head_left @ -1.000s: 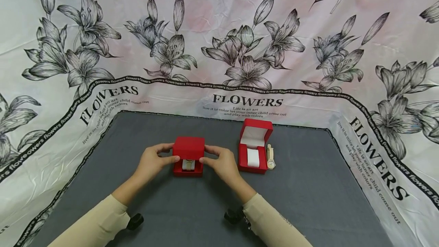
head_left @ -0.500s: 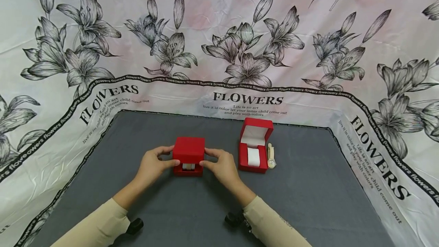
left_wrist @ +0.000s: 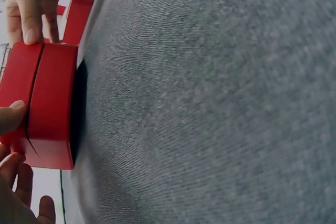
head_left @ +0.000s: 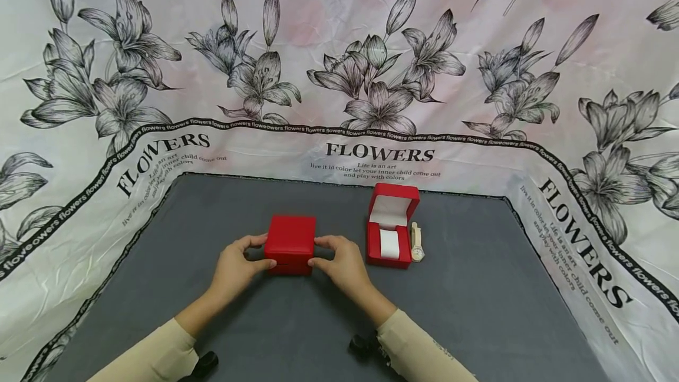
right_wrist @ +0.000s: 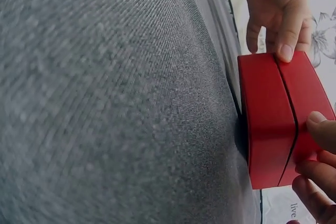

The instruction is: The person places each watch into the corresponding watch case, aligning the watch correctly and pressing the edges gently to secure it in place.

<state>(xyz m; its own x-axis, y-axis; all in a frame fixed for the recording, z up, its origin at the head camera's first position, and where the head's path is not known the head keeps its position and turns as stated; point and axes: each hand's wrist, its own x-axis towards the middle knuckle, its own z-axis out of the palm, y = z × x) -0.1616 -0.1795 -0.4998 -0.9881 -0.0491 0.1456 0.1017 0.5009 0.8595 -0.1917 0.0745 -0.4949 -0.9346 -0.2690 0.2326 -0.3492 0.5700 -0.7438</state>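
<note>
A red watch box stands on the grey cloth with its lid down. My left hand grips the lid's left side, thumb at the front corner and fingers further back. On the opposite side my right hand holds the lid the same way. Both wrist views show a thin dark seam between the lid and base of the watch box. Any contents are hidden inside. To the right, a second red watch box stands with its lid raised, a white cushion inside. Beside it lies a pale-strapped wristwatch.
Grey cloth covers the work surface. A white floral sheet printed with lilies and "FLOWERS" borders it at the back and sides. Black wrist-worn devices show beneath the sleeves.
Both hands have brought the lid of the nearer watch box down onto its base. The wristwatch on a cushion inside, visible a second ago, is now covered. The second box is unmoved.
</note>
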